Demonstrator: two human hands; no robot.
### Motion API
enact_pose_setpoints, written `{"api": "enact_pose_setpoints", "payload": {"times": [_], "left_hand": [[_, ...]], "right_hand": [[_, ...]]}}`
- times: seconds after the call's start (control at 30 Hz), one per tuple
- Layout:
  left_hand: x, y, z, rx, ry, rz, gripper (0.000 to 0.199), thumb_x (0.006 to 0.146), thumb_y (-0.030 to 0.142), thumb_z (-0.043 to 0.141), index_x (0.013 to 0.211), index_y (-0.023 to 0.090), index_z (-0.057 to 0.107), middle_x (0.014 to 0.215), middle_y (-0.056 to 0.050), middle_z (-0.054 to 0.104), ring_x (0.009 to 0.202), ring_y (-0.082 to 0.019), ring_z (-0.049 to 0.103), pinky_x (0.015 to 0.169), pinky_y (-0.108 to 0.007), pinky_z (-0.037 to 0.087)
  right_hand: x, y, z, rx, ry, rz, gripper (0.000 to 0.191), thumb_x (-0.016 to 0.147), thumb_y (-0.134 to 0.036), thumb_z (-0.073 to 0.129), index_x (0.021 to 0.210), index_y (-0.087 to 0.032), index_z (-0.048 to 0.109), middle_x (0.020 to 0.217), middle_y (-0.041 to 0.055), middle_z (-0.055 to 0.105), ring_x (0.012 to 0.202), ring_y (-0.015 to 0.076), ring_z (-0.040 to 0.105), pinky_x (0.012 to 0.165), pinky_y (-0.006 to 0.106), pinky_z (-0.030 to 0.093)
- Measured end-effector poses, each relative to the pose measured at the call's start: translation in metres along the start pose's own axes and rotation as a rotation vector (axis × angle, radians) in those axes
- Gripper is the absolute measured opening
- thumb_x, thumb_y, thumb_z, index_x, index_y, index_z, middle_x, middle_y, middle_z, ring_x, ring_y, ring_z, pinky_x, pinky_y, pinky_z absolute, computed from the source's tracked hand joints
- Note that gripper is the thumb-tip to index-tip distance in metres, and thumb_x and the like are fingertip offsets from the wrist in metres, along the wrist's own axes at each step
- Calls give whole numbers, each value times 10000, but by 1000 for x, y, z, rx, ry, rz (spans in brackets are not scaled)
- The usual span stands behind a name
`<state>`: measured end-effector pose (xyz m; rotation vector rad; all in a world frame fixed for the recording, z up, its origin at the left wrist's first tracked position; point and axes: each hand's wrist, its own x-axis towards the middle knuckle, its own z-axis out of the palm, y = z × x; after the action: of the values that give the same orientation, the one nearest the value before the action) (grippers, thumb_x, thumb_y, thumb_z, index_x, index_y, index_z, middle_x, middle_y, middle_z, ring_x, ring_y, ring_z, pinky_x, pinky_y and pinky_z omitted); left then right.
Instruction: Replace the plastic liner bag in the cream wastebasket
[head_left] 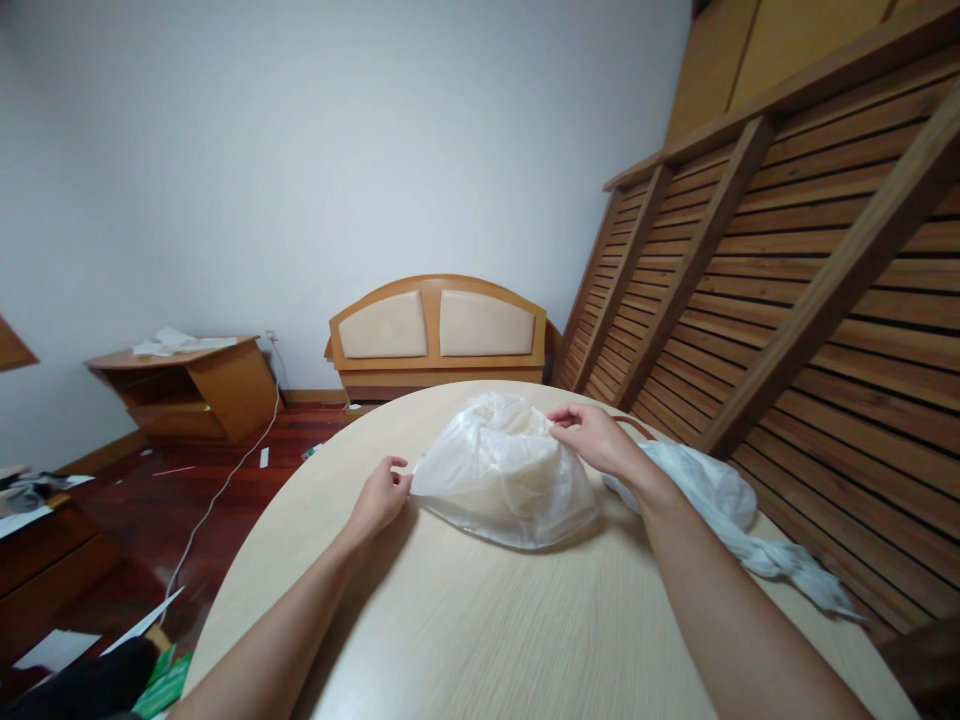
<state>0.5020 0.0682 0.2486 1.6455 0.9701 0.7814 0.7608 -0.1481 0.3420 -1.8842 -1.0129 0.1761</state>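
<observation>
A crumpled, translucent white plastic bag point(506, 480) lies on the pale round wooden table point(480, 630), puffed up, with something light-coloured faintly showing through. My left hand point(381, 492) pinches the bag's left corner, fingers curled. At the upper right rim of the bag, my right hand point(589, 435) grips the plastic between thumb and fingers. Partly behind my right forearm rests a second white plastic bag point(701, 490), its end twisted toward the table's right edge. A brown strap or cord shows just beyond my right wrist.
A large slatted wooden panel point(750, 300) leans along the right side. Behind the table stands a headboard point(433, 320) with cream pads. To the left, a low wooden cabinet point(232, 390) and a white cable point(225, 485) are on the dark red floor, among scattered papers point(60, 648).
</observation>
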Motion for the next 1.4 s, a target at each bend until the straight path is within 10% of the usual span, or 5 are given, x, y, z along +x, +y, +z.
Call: {"api": "enact_pose_setpoints", "payload": {"times": [0.23, 0.5, 0.77, 1.07, 1.4], "left_hand": [[-20, 25, 4, 232, 98, 368, 465, 858, 242, 626, 1313, 250, 531, 1368, -107, 596, 1169, -263, 605, 967, -367, 466], [-53, 46, 17, 414, -76, 1184, 593, 912, 198, 601, 1459, 257, 381, 1597, -181, 288, 1480, -337, 299, 1155, -565, 334], [-59, 42, 26, 307, -58, 1338, 374, 866, 123, 640, 1196, 262, 533, 1402, -148, 483, 1365, -314, 451, 1067, -529, 459], [-63, 38, 31, 304, -29, 1370, 349, 847, 136, 661, 1149, 266, 543, 1268, -121, 527, 1332, -320, 456, 1039, -538, 469], [-82, 47, 30, 144, -121, 1288, 276, 932, 406, 536, 1124, 214, 589, 1327, -162, 502, 1250, -327, 511, 1012, -498, 475]], "right_hand": [[-3, -8, 2, -20, -11, -12, 123, 758, -161, 661, 841, -139, 750, 849, 65, 767, 770, 189, 690, 692, 268, 501], [-13, -22, 1, 23, -168, -56, 148, 790, -255, 679, 856, -150, 761, 881, 68, 771, 760, 185, 693, 656, 261, 503], [-7, -11, -4, 131, -228, -63, 227, 835, -358, 630, 875, -160, 732, 774, 28, 749, 691, 156, 667, 614, 241, 479], [-9, -16, -1, -110, 36, -169, 228, 904, -326, 608, 1036, -178, 721, 1071, 116, 752, 958, 233, 694, 857, 349, 524], [-40, -61, 3, -304, -208, -353, 185, 916, -274, 593, 956, -236, 769, 972, 45, 783, 898, 226, 708, 753, 276, 485]]}}
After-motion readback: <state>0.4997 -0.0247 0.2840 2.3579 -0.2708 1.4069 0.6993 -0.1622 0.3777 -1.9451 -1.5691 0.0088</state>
